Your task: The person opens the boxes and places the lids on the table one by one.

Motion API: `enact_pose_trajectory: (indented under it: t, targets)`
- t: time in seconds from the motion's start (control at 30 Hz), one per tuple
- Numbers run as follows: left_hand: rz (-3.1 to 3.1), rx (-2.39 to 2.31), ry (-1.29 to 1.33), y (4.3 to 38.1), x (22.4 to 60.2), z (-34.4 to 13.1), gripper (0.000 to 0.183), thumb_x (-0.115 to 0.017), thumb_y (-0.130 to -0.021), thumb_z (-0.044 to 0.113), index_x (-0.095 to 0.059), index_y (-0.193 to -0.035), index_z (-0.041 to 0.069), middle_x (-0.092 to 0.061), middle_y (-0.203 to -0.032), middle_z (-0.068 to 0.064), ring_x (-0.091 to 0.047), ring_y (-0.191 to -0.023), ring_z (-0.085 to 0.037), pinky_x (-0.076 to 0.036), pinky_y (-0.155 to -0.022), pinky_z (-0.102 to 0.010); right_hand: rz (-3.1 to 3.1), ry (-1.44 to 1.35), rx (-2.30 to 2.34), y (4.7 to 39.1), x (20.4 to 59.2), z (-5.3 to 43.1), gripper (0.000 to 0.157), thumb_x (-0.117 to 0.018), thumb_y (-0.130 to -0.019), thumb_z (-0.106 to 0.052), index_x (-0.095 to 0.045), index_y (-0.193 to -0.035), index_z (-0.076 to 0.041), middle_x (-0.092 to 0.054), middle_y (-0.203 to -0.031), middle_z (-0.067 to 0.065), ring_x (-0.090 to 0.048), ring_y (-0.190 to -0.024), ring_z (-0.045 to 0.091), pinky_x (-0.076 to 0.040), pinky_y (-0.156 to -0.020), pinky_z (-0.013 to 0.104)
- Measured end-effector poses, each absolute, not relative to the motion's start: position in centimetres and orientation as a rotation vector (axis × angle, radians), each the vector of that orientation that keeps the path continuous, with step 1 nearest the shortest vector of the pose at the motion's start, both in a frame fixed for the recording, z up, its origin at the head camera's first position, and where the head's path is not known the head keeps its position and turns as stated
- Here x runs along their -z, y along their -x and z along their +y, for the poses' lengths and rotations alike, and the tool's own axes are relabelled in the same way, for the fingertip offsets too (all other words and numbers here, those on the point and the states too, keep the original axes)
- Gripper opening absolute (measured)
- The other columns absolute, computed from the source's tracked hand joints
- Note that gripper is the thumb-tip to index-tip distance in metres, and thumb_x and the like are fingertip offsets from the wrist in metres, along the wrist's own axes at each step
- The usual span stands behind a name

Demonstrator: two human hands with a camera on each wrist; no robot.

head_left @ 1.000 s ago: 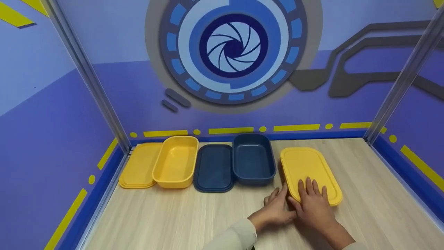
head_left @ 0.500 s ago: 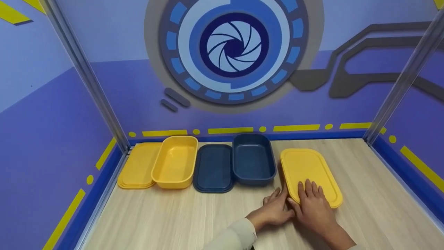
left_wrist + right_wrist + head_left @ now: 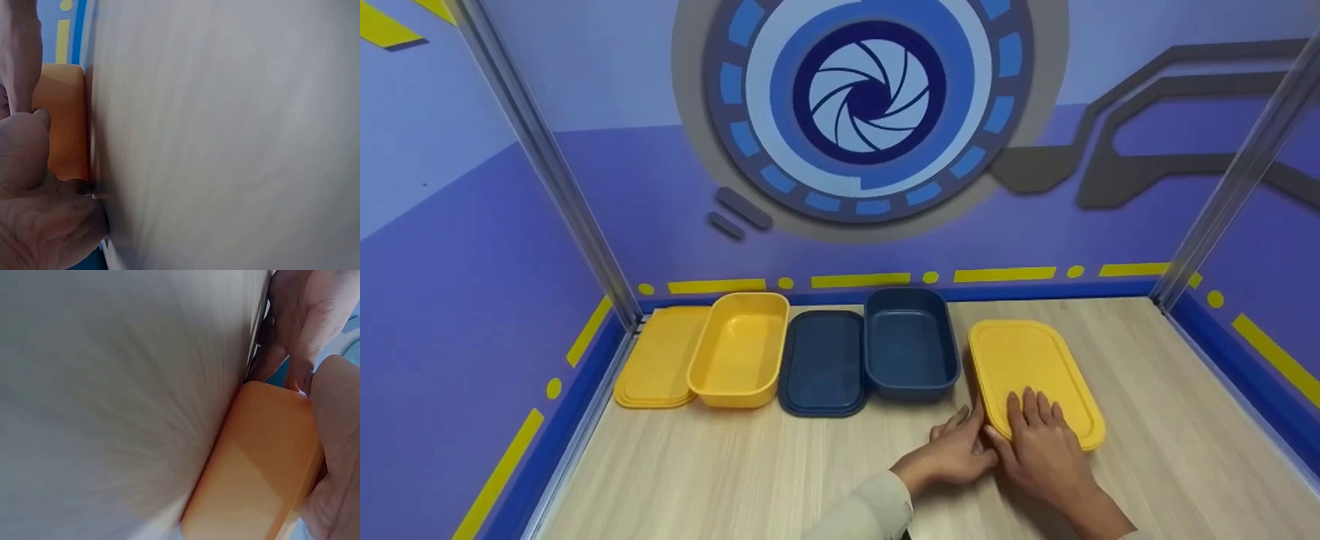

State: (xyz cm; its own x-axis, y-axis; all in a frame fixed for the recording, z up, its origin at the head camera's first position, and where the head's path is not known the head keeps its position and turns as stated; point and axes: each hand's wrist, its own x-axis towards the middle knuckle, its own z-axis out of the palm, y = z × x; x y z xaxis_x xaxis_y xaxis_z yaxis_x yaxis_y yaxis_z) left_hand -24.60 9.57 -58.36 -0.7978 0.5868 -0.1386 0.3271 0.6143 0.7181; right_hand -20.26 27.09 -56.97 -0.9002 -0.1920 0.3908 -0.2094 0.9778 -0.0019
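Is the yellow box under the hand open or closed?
Closed: a yellow lid covers the top of the box, and the right hand rests on it. I can't tell whether it's snapped tight.

Head cam looked forward and down from above, catching table [image 3: 780, 480] and far wall [image 3: 622, 195]. Wrist cams sat low, close to box [image 3: 1024, 356], table tipped sideways; all three views shared box.
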Motion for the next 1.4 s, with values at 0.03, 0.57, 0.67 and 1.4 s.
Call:
enact_pose_trajectory:
  t: [0.03, 0.57, 0.67, 1.4]
  targets:
    - [2.48, -1.003, -0.722, 24.6, 58.3, 9.5, 0.09, -0.057, -0.099, 0.048, -0.011, -0.174, 0.027, -0.03, -0.176, 0.014, -0.021, -0.168, -0.016, -0.026, -0.13, -0.047, -2.731, -0.291, -0.072, 20.3, 56.9, 27.0, 0.067, -0.071, -0.1, -0.04, -0.059, -0.142, 0.011, -0.06, -0.142, 0.038, -0.061, -0.132, 0.056, -0.049, -0.112, 0.067]
    - [2.569, -1.019, -0.655, 24.0, 58.8, 10.2, 0.087, -0.052, -0.101, 0.053, -0.015, -0.174, 0.023, -0.035, -0.174, 0.011, -0.029, -0.166, -0.015, -0.03, -0.123, -0.046, -2.742, -0.284, -0.115, 20.2, 55.8, 27.0, 0.065, -0.07, -0.101, -0.038, -0.059, -0.143, 0.01, -0.063, -0.141, 0.037, -0.064, -0.13, 0.055, -0.052, -0.109, 0.067]
    - [2.623, -1.02, -0.618, 23.8, 58.7, 10.4, 0.088, -0.054, -0.099, 0.052, -0.015, -0.173, 0.025, -0.041, -0.171, 0.009, -0.037, -0.161, -0.013, -0.031, -0.115, -0.045, -2.738, -0.3, -0.089, 20.2, 55.8, 27.1, 0.065, -0.072, -0.1, -0.039, -0.06, -0.141, 0.01, -0.064, -0.138, 0.037, -0.066, -0.127, 0.054, -0.054, -0.107, 0.066]
    - [2.72, -1.174, -0.802, 23.7, 57.6, 11.4, 0.091, -0.066, -0.093, 0.026, -0.022, -0.172, 0.016, -0.018, -0.181, -0.004, -0.025, -0.167, -0.023, -0.032, -0.132, -0.036, -2.765, -0.308, -0.068, 21.2, 54.3, 27.5, 0.063, -0.067, -0.102, -0.046, -0.065, -0.138, 0.005, -0.071, -0.131, 0.035, -0.073, -0.116, 0.051, -0.063, -0.084, 0.063]
